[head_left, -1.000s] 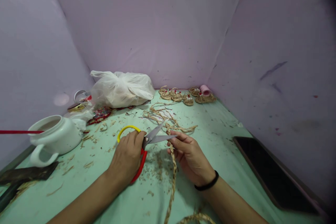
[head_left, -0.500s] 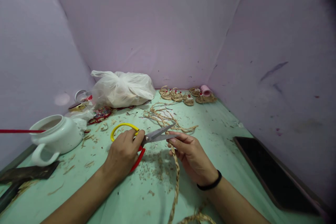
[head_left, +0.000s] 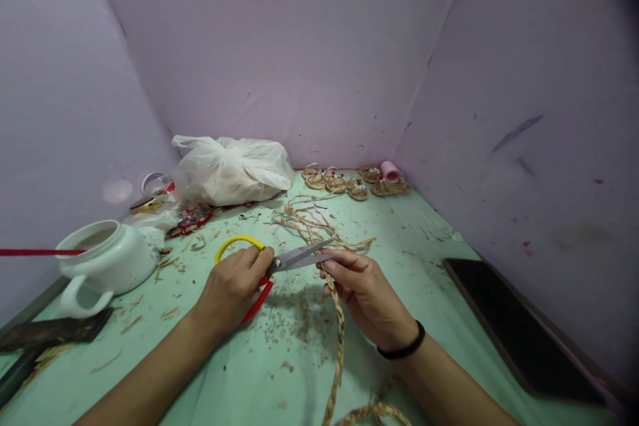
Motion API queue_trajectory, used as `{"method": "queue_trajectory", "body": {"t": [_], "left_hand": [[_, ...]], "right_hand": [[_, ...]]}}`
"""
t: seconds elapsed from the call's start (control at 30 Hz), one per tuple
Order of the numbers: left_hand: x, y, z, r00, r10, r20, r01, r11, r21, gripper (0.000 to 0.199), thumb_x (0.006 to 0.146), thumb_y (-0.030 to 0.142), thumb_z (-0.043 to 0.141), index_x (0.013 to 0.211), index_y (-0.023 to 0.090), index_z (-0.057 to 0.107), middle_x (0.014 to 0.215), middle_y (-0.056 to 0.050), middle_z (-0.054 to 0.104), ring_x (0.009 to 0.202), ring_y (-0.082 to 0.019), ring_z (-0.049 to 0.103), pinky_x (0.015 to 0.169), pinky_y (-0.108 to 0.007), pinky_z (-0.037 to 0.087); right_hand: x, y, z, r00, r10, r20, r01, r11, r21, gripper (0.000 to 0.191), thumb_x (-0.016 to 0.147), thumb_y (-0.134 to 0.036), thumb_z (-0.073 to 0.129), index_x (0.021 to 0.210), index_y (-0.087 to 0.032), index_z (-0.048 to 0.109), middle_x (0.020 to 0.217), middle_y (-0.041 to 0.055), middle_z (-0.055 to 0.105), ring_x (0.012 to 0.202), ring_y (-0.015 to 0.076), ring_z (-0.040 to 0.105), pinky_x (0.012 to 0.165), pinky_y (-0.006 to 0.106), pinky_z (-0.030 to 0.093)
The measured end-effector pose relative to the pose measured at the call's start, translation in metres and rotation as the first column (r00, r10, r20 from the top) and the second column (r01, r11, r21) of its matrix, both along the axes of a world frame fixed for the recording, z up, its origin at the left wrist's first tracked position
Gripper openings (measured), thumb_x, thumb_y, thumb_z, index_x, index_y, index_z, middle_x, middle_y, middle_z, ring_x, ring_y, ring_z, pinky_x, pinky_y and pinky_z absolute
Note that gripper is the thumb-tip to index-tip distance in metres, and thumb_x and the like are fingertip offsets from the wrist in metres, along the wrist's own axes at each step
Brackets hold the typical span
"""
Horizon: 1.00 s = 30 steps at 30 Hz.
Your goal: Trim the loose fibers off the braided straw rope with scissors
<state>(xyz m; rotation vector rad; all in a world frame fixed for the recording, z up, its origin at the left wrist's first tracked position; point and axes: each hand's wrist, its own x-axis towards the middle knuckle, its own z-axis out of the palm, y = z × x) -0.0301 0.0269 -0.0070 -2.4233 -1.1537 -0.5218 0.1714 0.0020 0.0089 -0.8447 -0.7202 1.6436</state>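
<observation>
left hand (head_left: pixel 232 289) holds spread scissors (head_left: pixel 292 259) at the upper end of the braided cord (head_left: pixel 341 333), pinched in right hand (head_left: pixel 369 286) over the table (head_left: pixel 239 386); apparently trimming, next calling for a careful snip.

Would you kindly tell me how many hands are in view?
2: the left hand, left of centre, holding the scissors; the right hand, right of centre, holding the braid.

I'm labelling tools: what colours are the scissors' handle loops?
One yellow loop, one red loop; seen in the head view.
</observation>
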Motion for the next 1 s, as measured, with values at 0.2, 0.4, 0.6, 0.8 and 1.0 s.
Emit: {"method": "queue_trajectory", "body": {"t": [0.2, 0.4, 0.6, 0.8, 1.0], "left_hand": [[0.000, -0.001, -0.001, 1.000, -0.008, -0.002, 0.008, 1.000, 0.007, 0.021, 0.083, 0.015, 0.034, 0.093, 0.015, 0.053, 0.068, -0.004, 0.055, 0.059, -0.016, 0.050, 0.053, -0.026, 0.038], [-0.001, 0.000, -0.006, 0.996, -0.028, 0.084, 0.036, 0.995, -0.089, 0.020, 0.080, 0.014, 0.036, 0.091, 0.017, 0.052, 0.066, -0.002, 0.056, 0.056, -0.015, 0.051, 0.049, -0.023, 0.038], [-0.004, 0.000, -0.008, 0.941, 0.087, 0.328, 0.004, 0.963, -0.269, 0.020, 0.078, 0.014, 0.037, 0.094, 0.018, 0.049, 0.078, -0.003, 0.058, 0.068, -0.016, 0.055, 0.060, -0.026, 0.043], [0.003, 0.000, -0.006, 0.956, 0.056, 0.289, 0.047, 0.940, -0.339, 0.030, 0.080, 0.011, 0.031, 0.108, 0.014, 0.042, 0.091, -0.009, 0.052, 0.082, -0.020, 0.050, 0.072, -0.035, 0.044], [0.011, 0.000, -0.012, 0.993, -0.002, 0.120, 0.034, 0.963, -0.266, 0.036, 0.078, 0.009, 0.036, 0.113, 0.012, 0.042, 0.100, -0.014, 0.051, 0.092, -0.024, 0.047, 0.078, -0.042, 0.041]], "right_hand": [[0.001, 0.000, 0.001, 1.000, 0.014, -0.021, -0.015, 1.000, -0.023, 0.021, 0.054, -0.024, 0.076, 0.071, -0.015, 0.069, 0.059, -0.0016, 0.057, 0.054, 0.0069, 0.047, 0.048, 0.018, 0.045], [0.000, 0.001, 0.000, 0.999, -0.002, -0.040, 0.000, 0.999, -0.034, 0.022, 0.051, -0.023, 0.077, 0.068, -0.013, 0.067, 0.060, -0.0023, 0.057, 0.052, 0.0061, 0.049, 0.048, 0.018, 0.045], [-0.001, 0.002, 0.000, 0.998, -0.055, -0.020, 0.054, 0.996, -0.070, 0.027, 0.049, -0.021, 0.078, 0.072, -0.014, 0.066, 0.059, -0.0022, 0.057, 0.054, 0.0085, 0.051, 0.046, 0.019, 0.045], [-0.004, 0.001, -0.003, 1.000, -0.030, -0.008, 0.029, 0.998, -0.064, 0.035, 0.050, -0.020, 0.076, 0.084, -0.014, 0.066, 0.062, -0.0020, 0.057, 0.054, 0.0081, 0.049, 0.047, 0.020, 0.044], [-0.013, -0.002, -0.013, 0.995, -0.003, 0.104, 0.008, 0.999, -0.047, 0.033, 0.053, -0.018, 0.070, 0.086, -0.014, 0.068, 0.054, -0.0031, 0.057, 0.048, 0.0076, 0.046, 0.049, 0.023, 0.043]]}}
